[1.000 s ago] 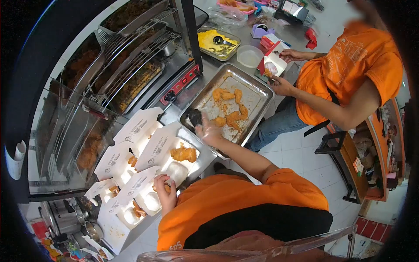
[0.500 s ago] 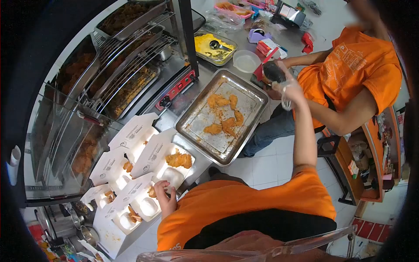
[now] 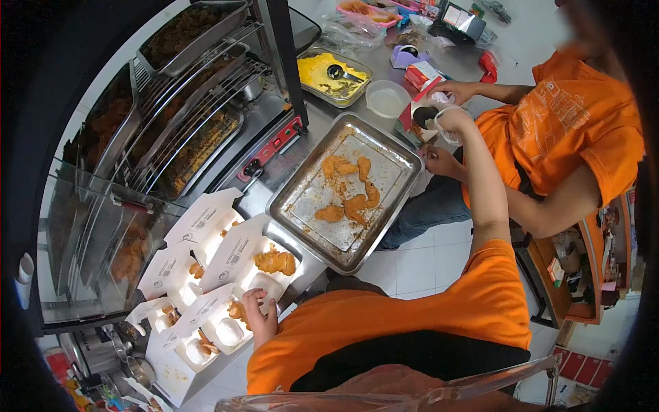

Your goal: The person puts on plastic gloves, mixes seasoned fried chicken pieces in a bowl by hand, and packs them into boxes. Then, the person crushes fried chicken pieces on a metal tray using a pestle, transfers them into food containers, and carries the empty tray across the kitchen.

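Note:
My left hand (image 3: 261, 316) is at the near edge of the open white boxes, thumb and fingers apart, nothing visible between them. A box (image 3: 235, 258) beside it holds fried chicken (image 3: 275, 261) and a white rounded mound (image 3: 265, 285). My right hand (image 3: 453, 124), in a clear plastic glove, is closed on a dark rounded object (image 3: 424, 117) over a small red and white box (image 3: 406, 118). A co-worker's hands (image 3: 441, 162) are at this box. Several fried pieces (image 3: 355, 204) lie on the metal tray (image 3: 285, 211) between my hands.
A glass warming cabinet (image 3: 113, 247) with racks of fried food stands at the left. Behind the metal tray are a tray of yellow food (image 3: 317, 71) with a dark scoop and a clear tub (image 3: 386, 100). The co-worker (image 3: 570, 123) stands at the right.
Over the last second, my right hand has gone from the metal tray's left side to the co-worker's box, carrying the dark object. My left hand has stayed beside the white boxes.

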Tool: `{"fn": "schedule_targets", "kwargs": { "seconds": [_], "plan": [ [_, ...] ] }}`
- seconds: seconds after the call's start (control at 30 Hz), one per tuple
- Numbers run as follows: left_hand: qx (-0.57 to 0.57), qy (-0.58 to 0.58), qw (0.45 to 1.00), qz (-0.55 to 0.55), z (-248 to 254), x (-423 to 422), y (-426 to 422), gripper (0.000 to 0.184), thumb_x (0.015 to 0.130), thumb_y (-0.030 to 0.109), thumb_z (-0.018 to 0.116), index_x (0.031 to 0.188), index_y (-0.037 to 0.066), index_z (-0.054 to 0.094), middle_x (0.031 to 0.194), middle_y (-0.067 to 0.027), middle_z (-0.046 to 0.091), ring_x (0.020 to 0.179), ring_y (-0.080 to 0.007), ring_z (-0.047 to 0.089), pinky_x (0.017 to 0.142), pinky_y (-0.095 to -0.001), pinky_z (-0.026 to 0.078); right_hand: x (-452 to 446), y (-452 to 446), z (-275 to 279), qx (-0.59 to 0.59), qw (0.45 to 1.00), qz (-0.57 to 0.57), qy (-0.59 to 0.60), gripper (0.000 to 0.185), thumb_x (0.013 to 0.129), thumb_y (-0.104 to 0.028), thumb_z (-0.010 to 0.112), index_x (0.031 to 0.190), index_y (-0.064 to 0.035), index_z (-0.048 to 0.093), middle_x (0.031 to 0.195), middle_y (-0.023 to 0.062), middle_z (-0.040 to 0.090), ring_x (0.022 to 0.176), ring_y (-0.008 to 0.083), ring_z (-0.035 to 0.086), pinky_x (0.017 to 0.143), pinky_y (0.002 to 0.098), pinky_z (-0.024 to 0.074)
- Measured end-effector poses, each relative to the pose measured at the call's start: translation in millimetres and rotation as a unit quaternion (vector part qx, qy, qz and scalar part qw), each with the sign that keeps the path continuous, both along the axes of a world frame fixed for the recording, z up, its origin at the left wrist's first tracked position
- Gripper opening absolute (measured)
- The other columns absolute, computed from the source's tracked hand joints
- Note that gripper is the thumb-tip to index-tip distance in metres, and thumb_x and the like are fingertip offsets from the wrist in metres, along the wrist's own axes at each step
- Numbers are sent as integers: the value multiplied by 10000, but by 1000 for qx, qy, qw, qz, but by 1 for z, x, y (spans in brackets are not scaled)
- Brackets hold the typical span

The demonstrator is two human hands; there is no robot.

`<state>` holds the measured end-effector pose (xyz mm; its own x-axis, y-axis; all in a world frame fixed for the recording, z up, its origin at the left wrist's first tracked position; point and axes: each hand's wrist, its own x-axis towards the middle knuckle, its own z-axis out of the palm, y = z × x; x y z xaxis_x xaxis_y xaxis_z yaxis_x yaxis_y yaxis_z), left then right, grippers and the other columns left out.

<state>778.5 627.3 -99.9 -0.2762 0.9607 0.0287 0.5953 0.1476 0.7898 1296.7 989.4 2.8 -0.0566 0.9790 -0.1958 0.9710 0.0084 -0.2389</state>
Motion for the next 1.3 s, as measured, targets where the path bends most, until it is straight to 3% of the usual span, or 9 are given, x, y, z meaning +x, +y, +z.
{"fn": "schedule_targets", "kwargs": {
  "seconds": [0.2, 0.27, 0.53, 0.73, 0.9, 1.0, 1.03, 1.23, 1.3],
  "plan": [
    [-24, 17, 999, 22, 7, 7, -2, 250, 741, -25, 629, 946, 60, 515, 1064, -118, 514, 977, -272, 518, 767, -351, 438, 19, 47, -55, -16, 998, -50, -23, 598, 673, -240, 668, 1249, -136, 546, 1066, 151, 653, 879, 265, 642, 730, 380, 498],
    [-31, 24, 999, 27, 8, 8, -4, 258, 737, -31, 628, 949, 61, 513, 1065, -116, 513, 977, -272, 517, 768, -352, 436, -2, 49, -65, -151, 979, -134, -2, 441, 689, -133, 609, 1128, -89, 631, 1046, 174, 654, 865, 247, 643, 707, 383, 501],
    [-18, 40, 998, 47, 7, 16, -5, 273, 731, -42, 618, 960, 61, 511, 1065, -112, 505, 974, -267, 502, 760, -344, 430, 9, 81, -82, -149, 984, -12, -100, 357, 657, -166, 726, 965, 7, 674, 908, 145, 675, 700, 242, 611, 600, 413, 503],
    [-26, 6, 997, 71, 5, 28, -14, 262, 737, -37, 607, 957, 65, 510, 1069, -110, 499, 992, -261, 502, 769, -334, 421, 14, 90, -82, -247, 968, -41, -2, 325, 660, -164, 739, 927, 12, 677, 841, 97, 644, 701, 203, 575, 597, 389, 491],
    [-35, 22, 997, 68, 16, 31, -3, 259, 740, -41, 597, 959, 68, 509, 1074, -106, 501, 999, -256, 504, 761, -335, 420, 30, 83, -45, -155, 983, -35, 90, 473, 654, -138, 702, 1120, -118, 623, 913, 110, 655, 783, 212, 599, 636, 367, 493],
    [-37, 27, 997, 57, 12, 33, 9, 262, 744, -38, 596, 968, 70, 512, 1071, -109, 506, 999, -259, 505, 763, -341, 423, 25, 87, -63, -186, 978, -2, -92, 557, 643, -126, 672, 1192, -151, 583, 970, 167, 657, 796, 228, 617, 670, 367, 499],
    [-37, 30, 998, 50, 11, 33, 12, 264, 746, -37, 595, 972, 71, 513, 1070, -110, 508, 999, -260, 506, 764, -343, 425, 59, 107, -159, -42, 988, 72, -132, 614, 648, -126, 646, 1251, -150, 531, 998, 205, 643, 784, 235, 617, 668, 385, 500],
    [-43, 21, 999, 24, 19, 42, 29, 260, 751, -47, 588, 974, 65, 514, 1069, -115, 515, 994, -271, 512, 769, -349, 434, 33, 82, -64, -298, 930, -81, 198, 683, 637, -44, 672, 1288, -166, 508, 996, 114, 642, 805, 232, 590, 657, 421, 498],
    [-55, 16, 998, 24, 17, 42, 29, 260, 751, -48, 589, 973, 64, 513, 1072, -116, 515, 994, -271, 513, 772, -348, 433, 32, 80, -71, -249, 965, -48, 61, 706, 638, -60, 692, 1306, -154, 485, 1019, 119, 634, 807, 226, 590, 649, 416, 498]
  ]
}}
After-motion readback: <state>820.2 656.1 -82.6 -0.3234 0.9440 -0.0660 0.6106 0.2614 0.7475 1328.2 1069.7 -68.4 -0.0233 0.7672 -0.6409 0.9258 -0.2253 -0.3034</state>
